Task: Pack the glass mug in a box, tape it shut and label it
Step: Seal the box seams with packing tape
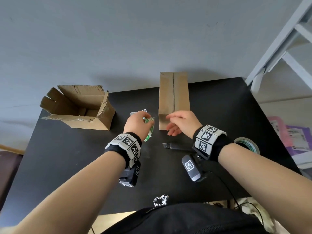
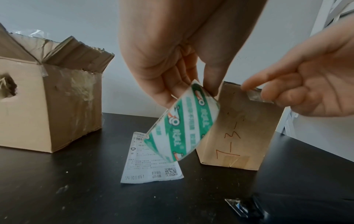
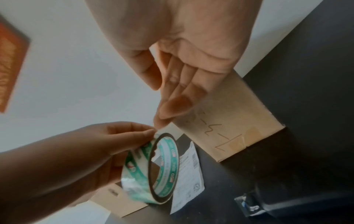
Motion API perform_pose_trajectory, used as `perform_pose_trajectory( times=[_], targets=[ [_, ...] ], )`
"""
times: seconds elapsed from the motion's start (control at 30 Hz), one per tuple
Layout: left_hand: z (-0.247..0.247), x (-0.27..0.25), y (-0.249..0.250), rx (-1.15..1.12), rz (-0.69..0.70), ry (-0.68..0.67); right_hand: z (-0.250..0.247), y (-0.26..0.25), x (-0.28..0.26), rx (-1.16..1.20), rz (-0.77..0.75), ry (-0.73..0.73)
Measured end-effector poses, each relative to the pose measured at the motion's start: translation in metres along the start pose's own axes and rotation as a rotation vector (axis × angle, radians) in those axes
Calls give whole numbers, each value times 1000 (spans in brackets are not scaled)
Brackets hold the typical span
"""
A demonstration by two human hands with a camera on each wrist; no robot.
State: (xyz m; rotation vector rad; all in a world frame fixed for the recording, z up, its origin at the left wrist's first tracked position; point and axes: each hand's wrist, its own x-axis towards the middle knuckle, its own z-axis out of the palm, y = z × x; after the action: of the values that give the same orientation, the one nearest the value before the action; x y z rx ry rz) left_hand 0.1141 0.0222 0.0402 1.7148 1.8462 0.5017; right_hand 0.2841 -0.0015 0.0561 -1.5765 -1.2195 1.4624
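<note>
A tall closed cardboard box (image 1: 173, 95) stands on the black table (image 1: 67, 166), marked "7-3-" on its near face (image 2: 239, 136). No glass mug is in view. My left hand (image 1: 143, 119) grips a green-and-white tape roll (image 1: 149, 130) just left of the box, thumb and fingers around its rim (image 2: 184, 128). My right hand (image 1: 175, 123) reaches to the box's near top edge with straight fingers. Its index fingertip touches a strip of clear tape (image 2: 255, 95) there. A white shipping label (image 2: 151, 171) lies flat between the two boxes.
An open, torn cardboard box (image 1: 87, 122) sits at the left rear of the table. A utility knife (image 1: 177, 146) lies below my right hand. A second tape roll (image 1: 249, 144) rests near the right edge. White shelving stands at the right, beyond the table.
</note>
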Motion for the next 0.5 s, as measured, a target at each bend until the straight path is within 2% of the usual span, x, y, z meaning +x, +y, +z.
perform_pose_trajectory(
  times=[0.17, 0.4, 0.5],
  targets=[
    [0, 4, 0, 2, 10, -12, -5, 11, 8, -24, 51, 15],
    [-2, 5, 5, -20, 27, -6, -6, 12, 7, -149, 23, -41],
    [-2, 7, 6, -33, 35, 2, -7, 7, 8, -168, 10, -14]
  ],
)
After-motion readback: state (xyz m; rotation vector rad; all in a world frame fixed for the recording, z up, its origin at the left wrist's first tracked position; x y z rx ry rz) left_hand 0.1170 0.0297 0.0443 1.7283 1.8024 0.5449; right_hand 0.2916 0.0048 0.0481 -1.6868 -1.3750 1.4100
